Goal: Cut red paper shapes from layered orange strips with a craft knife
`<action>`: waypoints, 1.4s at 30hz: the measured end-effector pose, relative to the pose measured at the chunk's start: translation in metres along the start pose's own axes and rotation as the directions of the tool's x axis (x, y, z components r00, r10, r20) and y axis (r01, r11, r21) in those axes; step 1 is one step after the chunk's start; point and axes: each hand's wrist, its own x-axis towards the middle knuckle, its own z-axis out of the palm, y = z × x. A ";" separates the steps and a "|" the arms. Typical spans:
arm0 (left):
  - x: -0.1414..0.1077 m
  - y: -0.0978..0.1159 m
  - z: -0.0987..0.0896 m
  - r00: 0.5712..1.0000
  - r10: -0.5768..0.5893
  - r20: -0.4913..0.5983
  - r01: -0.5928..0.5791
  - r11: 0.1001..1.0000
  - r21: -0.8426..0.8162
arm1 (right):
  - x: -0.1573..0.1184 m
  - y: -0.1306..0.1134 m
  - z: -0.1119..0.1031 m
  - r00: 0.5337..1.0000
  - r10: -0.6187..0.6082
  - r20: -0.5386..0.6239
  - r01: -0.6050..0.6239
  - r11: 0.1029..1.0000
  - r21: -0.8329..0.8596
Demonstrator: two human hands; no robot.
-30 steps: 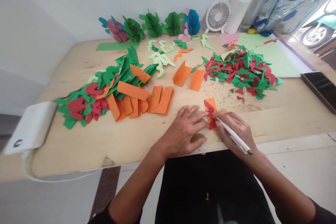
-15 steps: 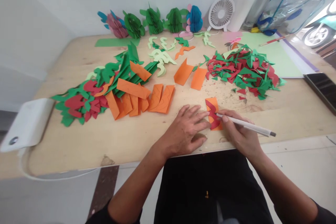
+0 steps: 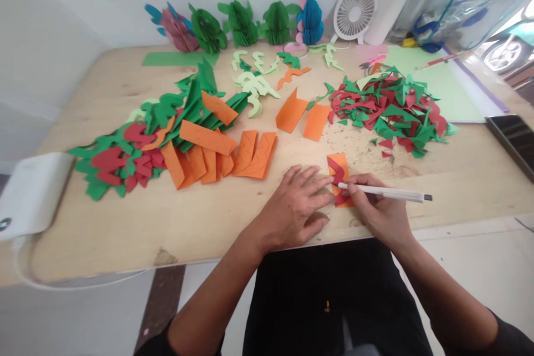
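A wavy red paper shape [image 3: 339,172] lies on a small orange paper piece [image 3: 345,164] near the table's front edge. My left hand [image 3: 294,206] rests on the table with its fingers spread, the fingertips pressing on the left side of the red shape. In my right hand [image 3: 377,208] is a white pen [image 3: 387,193], pinched between thumb and fingers. The pen's tip touches the red shape's edge around its middle. Folded orange papers [image 3: 255,154], some with drawn wavy outlines, lie to the left. Two more orange pieces [image 3: 316,121] lie behind my hands.
Green and red cut shapes [image 3: 108,158] are heaped at the left, beside a white device [image 3: 35,194] with a cable. Red and green scraps [image 3: 390,111] form a pile at the right, near a phone [image 3: 511,142]. Paper figures [image 3: 242,25] and a fan [image 3: 355,14] stand behind.
The pen has tilted flatter, and its tip has shifted slightly left and down along the red shape. My left hand stays in place. The whole view has shifted a little.
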 end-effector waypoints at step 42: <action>0.001 0.000 0.000 1.000 -0.005 0.000 0.005 1.000 -0.014 | -0.005 0.003 -0.001 1.000 0.001 0.003 -0.001 0.995 -0.100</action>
